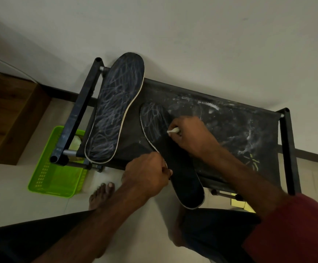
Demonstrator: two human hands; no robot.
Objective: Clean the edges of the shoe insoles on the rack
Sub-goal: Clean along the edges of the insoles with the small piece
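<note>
Two black insoles lie on the black rack (230,130). The left insole (114,109) is covered in white scribbles and leans over the rack's left side. The right insole (181,168) has scribbles at its far end and hangs over the front edge. My right hand (190,135) pinches a small white piece (173,130), its tip touching the right insole's upper part. My left hand (148,175) grips the left edge of that insole near its middle.
White dust smears the rack's fabric top. A green plastic basket (55,179) sits on the tiled floor under the rack's left end. A wooden piece of furniture (10,114) stands at the left. The wall is right behind the rack. My bare feet are below.
</note>
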